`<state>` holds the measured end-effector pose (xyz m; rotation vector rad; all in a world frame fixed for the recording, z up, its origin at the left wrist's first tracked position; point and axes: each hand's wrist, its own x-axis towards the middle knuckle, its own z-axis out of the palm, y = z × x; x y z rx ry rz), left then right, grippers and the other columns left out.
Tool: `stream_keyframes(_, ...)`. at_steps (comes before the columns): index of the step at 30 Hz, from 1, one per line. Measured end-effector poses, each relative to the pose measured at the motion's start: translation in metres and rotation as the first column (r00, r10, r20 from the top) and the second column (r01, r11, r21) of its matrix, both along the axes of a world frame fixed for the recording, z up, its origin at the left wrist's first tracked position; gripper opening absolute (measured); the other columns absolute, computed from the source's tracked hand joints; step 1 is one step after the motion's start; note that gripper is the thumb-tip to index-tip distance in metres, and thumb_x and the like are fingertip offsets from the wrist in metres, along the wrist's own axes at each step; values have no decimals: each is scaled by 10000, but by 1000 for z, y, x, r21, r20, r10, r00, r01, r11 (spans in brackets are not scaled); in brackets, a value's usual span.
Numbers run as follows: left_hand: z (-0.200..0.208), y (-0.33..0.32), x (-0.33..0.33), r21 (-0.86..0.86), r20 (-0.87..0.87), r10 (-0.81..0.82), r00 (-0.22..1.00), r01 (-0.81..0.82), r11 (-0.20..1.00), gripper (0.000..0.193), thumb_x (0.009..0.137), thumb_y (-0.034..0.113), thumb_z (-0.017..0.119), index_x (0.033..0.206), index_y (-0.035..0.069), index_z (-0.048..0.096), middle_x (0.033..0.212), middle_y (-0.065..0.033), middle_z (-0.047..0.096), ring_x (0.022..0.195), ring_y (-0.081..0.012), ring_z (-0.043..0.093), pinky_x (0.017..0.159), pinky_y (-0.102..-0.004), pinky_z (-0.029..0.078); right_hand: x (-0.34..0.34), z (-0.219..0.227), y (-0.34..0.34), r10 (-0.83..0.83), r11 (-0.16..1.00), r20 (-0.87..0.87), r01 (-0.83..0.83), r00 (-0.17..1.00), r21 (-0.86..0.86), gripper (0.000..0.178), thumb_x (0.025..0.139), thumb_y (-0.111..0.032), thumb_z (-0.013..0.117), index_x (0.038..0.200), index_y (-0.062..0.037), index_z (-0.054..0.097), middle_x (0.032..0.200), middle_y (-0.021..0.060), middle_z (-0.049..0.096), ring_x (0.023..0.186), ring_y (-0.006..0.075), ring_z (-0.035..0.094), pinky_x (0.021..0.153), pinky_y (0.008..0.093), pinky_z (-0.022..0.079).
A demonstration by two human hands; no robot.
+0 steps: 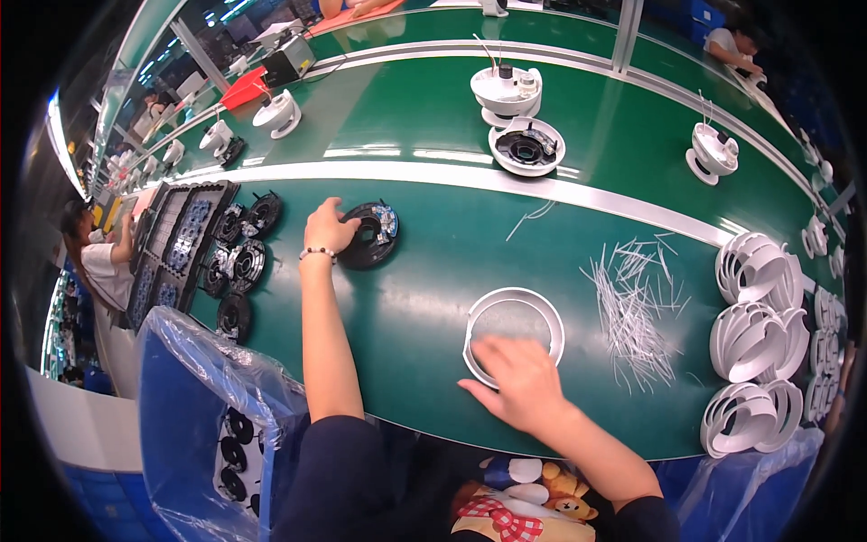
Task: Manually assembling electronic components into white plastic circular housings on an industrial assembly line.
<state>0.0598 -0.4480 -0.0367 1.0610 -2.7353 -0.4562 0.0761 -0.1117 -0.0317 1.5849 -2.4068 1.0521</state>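
Presently, left hand [329, 228] extended across green bench top [424, 298], fingers closed on left rim of black round disc part [370, 235]; disc part lying flat on bench top, small light component block on its far right edge. Right hand [519, 384] spread flat, fingers released, resting over near edge of white ring [513, 332]; no grasp visible. White ring flat on bench top, nearer the body than black disc part and to its right, well apart from it. Loose heap of thin white wire pieces [632, 303] right of white ring, near but not touching. Stacked white curved housings [759, 348] farther right of white ring, at bench edge. Black trays [176, 244] of parts left of black disc part, with further black disc parts [237, 262] lying beside them. Blue bin with clear plastic liner [203, 397] below trays, left of left forearm, black discs inside. Beyond black disc part, across a white strip [506, 181], a green belt [406, 108] carrying white round assemblies [508, 90] with thin wires upright; one black disc [526, 147] seated in a white base just in front of nearest assembly. Other persons [99, 257] at far left and far right rim, details too small to tell.
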Motion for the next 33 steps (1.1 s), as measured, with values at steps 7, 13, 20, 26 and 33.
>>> stream_keyframes(7, -20, 54, -26, 325, -634, -117, 764, 400, 857, 289, 680, 91, 646, 945, -11, 590, 887, -110, 618, 801, -151, 583, 727, -255, 450, -39, 27, 7, 19, 876, 134, -81, 991, 476, 1004, 453, -359, 769, 1269, -55, 269, 1311, 190, 214, 1222, 385, 180, 963, 526, 182)
stream_keyframes(13, -16, 126, -27, 761, -646, 286, 708, 565, 319, 260, 731, 43, 624, 973, -36, 568, 886, -79, 600, 777, -109, 560, 703, -221, 452, -61, 17, 18, -231, 956, 214, 262, 949, -130, 986, 461, -361, 768, 1241, -3, 283, 1257, 223, 296, 1151, 358, 305, 931, 421, 289)
stream_keyframes(20, -16, 211, -17, 830, -430, 392, 813, 527, -184, 255, 821, 188, 489, 986, -1, 532, 916, -80, 577, 799, -156, 559, 713, -272, 469, -48, 6, 6, -379, 901, 231, 415, 896, -131, 1141, 425, -394, 810, 1283, 10, 174, 1304, 277, 167, 1200, 382, 208, 964, 478, 211)
stream_keyframes(26, -4, 201, -6, 596, -295, 258, 920, 388, -703, 510, 788, 404, 362, 1139, 41, 438, 1108, -138, 493, 1025, -274, 467, 908, -440, 348, -51, 8, 19, -256, 936, 311, 315, 915, -159, 1201, 418, -415, 809, 1303, 2, 112, 1320, 267, 132, 1195, 379, 214, 970, 451, 229)
stream_keyframes(33, -6, 202, -8, 593, -317, 252, 914, 398, -699, 513, 842, 428, 281, 1129, 44, 461, 1092, -134, 512, 981, -256, 507, 864, -397, 409, -49, 15, 23, -215, 960, 252, 252, 944, -125, 1173, 429, -394, 807, 1298, 11, 130, 1311, 261, 162, 1197, 381, 216, 962, 450, 236)
